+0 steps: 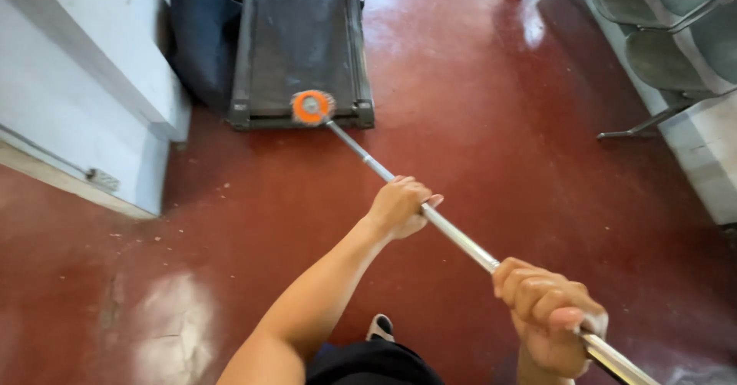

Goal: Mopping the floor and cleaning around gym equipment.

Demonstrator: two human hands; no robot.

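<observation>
The floor (499,124) under me was dark red, glossy, scuffed and speckled with pale bits. A white wall (69,85) stood to my left, and one grey treadmill (301,39) lay straight ahead. At least two grey chairs (675,39) lined the right side. I gripped one long metal pole (453,235) with both hands: my left hand (399,207) wrapped around its middle, my right hand (549,316) clenched tight near the close end. The pole's one round orange head (312,108) sat at the treadmill's near edge. One shoe (379,327) showed below.
</observation>
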